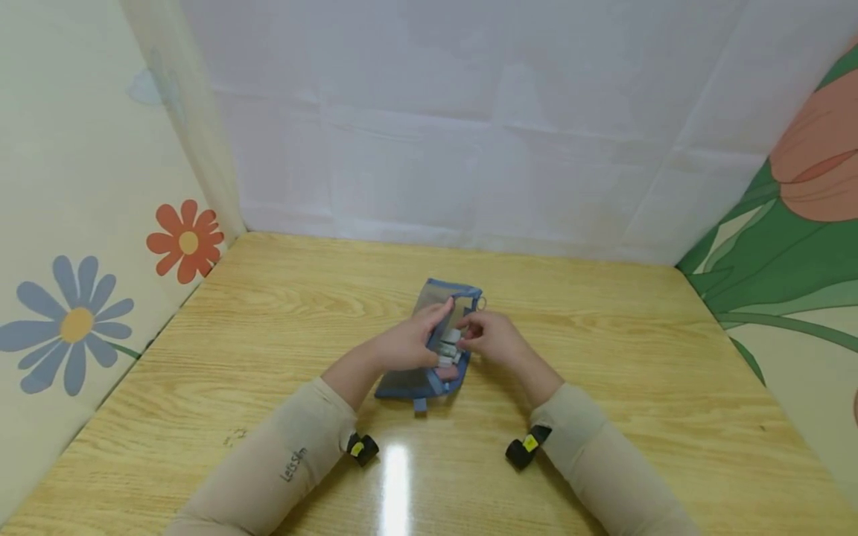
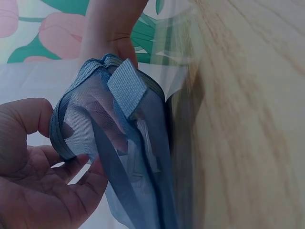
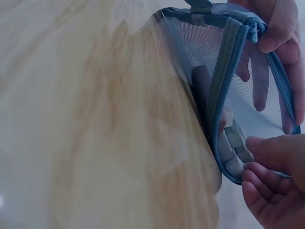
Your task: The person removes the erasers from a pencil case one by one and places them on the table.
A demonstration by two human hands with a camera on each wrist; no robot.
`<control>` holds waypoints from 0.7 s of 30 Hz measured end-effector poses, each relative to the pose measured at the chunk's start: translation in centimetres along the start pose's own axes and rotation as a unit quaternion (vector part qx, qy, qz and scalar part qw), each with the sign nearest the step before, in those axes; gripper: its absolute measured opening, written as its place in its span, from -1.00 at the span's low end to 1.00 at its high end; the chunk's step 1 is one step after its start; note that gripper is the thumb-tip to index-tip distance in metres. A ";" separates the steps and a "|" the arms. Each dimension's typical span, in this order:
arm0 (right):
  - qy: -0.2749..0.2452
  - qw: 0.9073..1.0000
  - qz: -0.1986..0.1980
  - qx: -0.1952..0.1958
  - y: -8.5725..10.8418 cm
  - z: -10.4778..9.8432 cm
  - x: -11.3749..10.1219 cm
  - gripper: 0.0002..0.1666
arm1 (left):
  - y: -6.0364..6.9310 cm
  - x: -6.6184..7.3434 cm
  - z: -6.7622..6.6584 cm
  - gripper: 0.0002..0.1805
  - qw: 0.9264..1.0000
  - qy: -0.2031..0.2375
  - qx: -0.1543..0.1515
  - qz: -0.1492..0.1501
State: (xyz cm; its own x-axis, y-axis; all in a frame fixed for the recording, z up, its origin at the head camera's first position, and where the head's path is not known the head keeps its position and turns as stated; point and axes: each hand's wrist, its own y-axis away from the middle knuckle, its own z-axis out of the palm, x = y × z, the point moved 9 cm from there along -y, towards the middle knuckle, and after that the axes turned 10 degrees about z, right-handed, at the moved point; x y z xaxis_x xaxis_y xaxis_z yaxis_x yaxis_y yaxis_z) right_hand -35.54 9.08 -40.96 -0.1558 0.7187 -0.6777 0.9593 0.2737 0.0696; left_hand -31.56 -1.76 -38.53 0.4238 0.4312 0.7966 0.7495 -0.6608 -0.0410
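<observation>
A blue mesh zipper pouch (image 1: 407, 378) lies on the table with its zipped mouth spread apart, facing right. My left hand (image 1: 410, 341) grips the pouch's upper rim; in the left wrist view its fingers curl round the zipper edge. Several small pale blocks (image 3: 233, 138) lie inside the pouch, with a pinkish piece (image 1: 446, 372) near the front end. A dark, rounded item (image 3: 201, 86) also shows within. My right hand (image 1: 494, 339) is at the mouth, its thumb and fingertips pinching at one of the pale blocks. Its fingertips partly cover that block.
The wooden table (image 1: 281, 298) extends around the pouch. A white cloth (image 1: 469, 149) hangs behind it, and flower-painted panels (image 1: 74, 327) stand on both sides. Black wrist cameras (image 1: 363, 450) sit on both sleeves. A metal ring (image 1: 481, 303) hangs at the pouch's far corner.
</observation>
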 end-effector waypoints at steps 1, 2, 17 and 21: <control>0.003 1.000 0.005 0.000 0.0 0.0 0.1 -0.72 | 0.0 0.0 0.0 0.12 1.000 -0.001 0.000 0.000; 0.006 1.000 0.011 0.000 -0.1 0.1 0.1 -0.72 | 0.0 0.0 0.0 0.12 1.000 -0.002 0.000 0.000; 0.019 0.999 0.034 -0.010 -0.6 0.4 0.6 -0.74 | 0.0 -0.4 0.1 0.11 1.000 0.025 0.001 -0.012; 0.022 1.000 0.011 -0.005 -0.4 0.3 0.2 -0.77 | 0.0 -0.6 0.0 0.10 0.999 0.041 0.009 -0.015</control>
State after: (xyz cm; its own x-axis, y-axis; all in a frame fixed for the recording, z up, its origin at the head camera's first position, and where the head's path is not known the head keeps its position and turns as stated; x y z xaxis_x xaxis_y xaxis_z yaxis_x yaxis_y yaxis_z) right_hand -35.86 8.89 -41.33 -0.1451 0.7516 -0.6435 0.9604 0.2633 0.0910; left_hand -31.84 -2.01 -38.95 0.3585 0.3979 0.8445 0.7703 -0.6371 -0.0269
